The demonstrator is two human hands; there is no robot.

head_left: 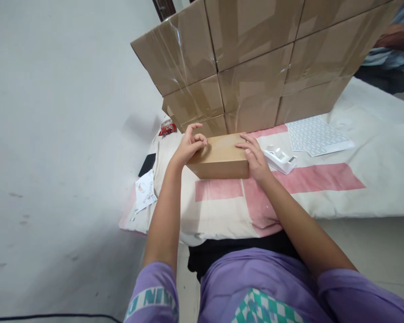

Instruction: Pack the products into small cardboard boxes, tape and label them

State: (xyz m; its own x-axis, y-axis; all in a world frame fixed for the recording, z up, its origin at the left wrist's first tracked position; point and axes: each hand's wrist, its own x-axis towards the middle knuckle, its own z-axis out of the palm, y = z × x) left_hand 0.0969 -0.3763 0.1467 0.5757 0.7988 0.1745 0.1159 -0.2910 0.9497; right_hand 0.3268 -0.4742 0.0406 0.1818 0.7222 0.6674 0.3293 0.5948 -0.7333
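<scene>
A small brown cardboard box (218,169) lies on the cloth-covered surface, its long side toward me. At its left end, my left hand (190,146) is over the top edge, thumb and bent fingers brought together in a pinch while the index finger sticks out. Whatever may be between those fingertips is too small to see. My right hand (255,159) grips the right end of the box, fingertips on the top face and palm against the side. Just right of that hand sits a white tape dispenser (280,160).
Large taped cardboard boxes (252,85) are stacked behind the small box. Sticker sheets (318,136) lie at the right. A red wrapper (168,128), a dark flat object (147,164) and a paper scrap (145,190) lie left by the wall. Another person's arm (397,37) shows top right.
</scene>
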